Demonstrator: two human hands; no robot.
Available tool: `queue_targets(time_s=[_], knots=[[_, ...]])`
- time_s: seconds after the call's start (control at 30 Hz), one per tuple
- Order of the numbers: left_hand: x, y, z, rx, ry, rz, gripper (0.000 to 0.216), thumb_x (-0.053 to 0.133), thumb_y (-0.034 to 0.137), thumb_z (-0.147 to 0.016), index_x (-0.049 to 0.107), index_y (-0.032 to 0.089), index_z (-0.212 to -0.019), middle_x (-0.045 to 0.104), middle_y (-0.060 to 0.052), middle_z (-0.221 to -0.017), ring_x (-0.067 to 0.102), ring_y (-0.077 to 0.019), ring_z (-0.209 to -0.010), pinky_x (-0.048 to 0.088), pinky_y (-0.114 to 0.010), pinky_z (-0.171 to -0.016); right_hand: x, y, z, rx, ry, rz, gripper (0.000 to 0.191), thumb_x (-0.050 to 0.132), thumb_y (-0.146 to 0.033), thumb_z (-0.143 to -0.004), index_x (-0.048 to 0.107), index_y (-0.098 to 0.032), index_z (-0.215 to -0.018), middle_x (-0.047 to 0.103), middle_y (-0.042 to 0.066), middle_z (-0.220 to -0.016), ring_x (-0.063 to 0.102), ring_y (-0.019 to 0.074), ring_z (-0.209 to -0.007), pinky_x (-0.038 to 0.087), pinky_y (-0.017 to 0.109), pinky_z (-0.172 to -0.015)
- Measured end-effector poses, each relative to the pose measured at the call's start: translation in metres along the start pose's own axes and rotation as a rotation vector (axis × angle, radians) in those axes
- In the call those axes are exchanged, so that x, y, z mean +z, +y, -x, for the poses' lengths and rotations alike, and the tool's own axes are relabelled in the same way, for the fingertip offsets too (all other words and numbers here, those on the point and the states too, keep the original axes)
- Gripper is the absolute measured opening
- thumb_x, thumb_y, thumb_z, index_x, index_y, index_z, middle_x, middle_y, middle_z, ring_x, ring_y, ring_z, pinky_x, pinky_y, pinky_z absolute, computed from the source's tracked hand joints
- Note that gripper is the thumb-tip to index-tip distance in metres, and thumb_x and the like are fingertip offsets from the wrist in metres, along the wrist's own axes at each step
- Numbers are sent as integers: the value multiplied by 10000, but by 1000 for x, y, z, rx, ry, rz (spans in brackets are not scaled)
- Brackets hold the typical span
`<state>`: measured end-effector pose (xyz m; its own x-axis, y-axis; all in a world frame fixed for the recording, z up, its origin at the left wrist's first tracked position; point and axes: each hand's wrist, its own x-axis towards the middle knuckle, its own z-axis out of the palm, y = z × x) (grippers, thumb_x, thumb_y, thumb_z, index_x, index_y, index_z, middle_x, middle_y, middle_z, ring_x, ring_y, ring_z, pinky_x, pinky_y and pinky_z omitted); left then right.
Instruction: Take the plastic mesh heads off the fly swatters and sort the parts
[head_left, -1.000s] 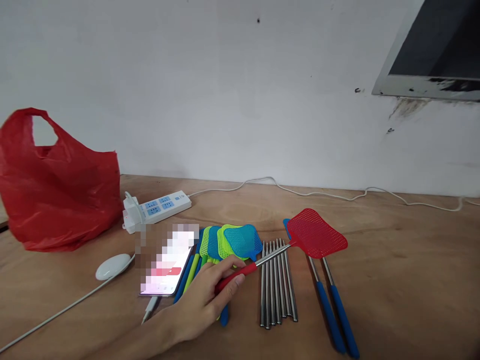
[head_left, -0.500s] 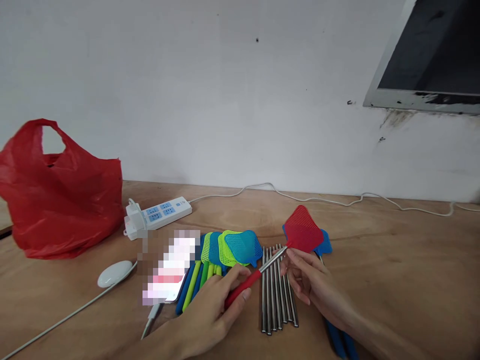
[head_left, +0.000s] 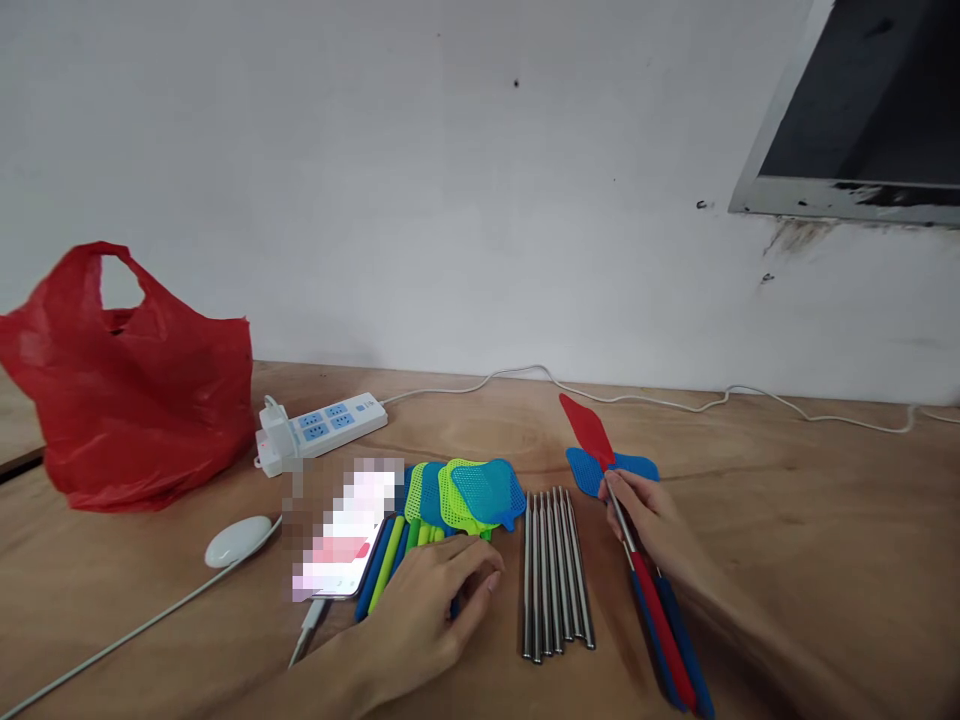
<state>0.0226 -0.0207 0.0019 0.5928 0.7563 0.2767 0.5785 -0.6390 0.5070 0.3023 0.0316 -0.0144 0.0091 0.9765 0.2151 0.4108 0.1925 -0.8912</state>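
Observation:
My right hand [head_left: 646, 510] is closed around the metal rod of a red fly swatter [head_left: 589, 428], just below its head. The swatter's red handle [head_left: 670, 640] lies over the two blue handles of blue fly swatters [head_left: 634, 467] at the right. My left hand [head_left: 439, 600] is over the loose green and blue handles [head_left: 386, 570], thumb and fingers apart, with nothing seen in it. Behind it several green and blue mesh swatter heads [head_left: 487, 492] overlap in a row. Between my hands lie several metal rods [head_left: 551, 575] side by side.
A phone [head_left: 349, 540], its screen partly pixelated, lies left of the handles with a cable plugged in. Farther left are a white round device [head_left: 238, 542], a power strip [head_left: 337, 420] and a red plastic bag [head_left: 150, 400]. A thin white cord [head_left: 637, 398] runs along the wall.
The red swatter has swung to the right and down, from above the metal rods onto the blue swatters. My left hand has let go of its red handle.

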Motion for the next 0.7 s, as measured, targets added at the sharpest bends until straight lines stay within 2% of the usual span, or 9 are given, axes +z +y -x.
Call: queue_targets(time_s=[0.07,0.17,0.4,0.6,0.7], knots=[[-1,-1,-1,11,6,-79,173,406,205,-975,572,211,-926,670,-30,-831,627,-189,-713,401,-275,-626,0,7,-3,-43,22,152,491,325,-631,-949,519,-236,-730,472,-43,-453,454,159,-408,329,273,-452],[-1,-3,-3,-31,6,-192,190,399,214,-971,562,208,-874,651,-25,-745,616,-190,-655,379,-273,-584,0,10,-2,-85,57,332,439,352,-534,-955,507,-240,-669,496,-12,-505,484,180,-489,303,298,-523],[-2,-11,-6,-101,-46,-386,241,406,259,-983,545,205,-793,677,-50,-752,644,-224,-677,378,-286,-581,-1,7,7,-89,96,796,300,432,-322,-909,499,-229,-631,591,62,-594,523,219,-545,157,315,-543],[-9,-22,-5,-116,-78,-464,306,418,292,-987,558,194,-733,648,-37,-675,599,-201,-581,301,-270,-517,-2,6,11,-78,101,1020,274,490,-287,-898,552,-208,-643,650,86,-617,591,239,-537,124,301,-528],[-9,-27,-4,-80,-111,-485,289,444,312,-980,569,195,-746,648,-34,-683,609,-210,-608,316,-274,-529,-4,5,11,-113,123,1086,231,523,-289,-900,565,-200,-691,679,75,-659,627,247,-568,133,292,-515]])
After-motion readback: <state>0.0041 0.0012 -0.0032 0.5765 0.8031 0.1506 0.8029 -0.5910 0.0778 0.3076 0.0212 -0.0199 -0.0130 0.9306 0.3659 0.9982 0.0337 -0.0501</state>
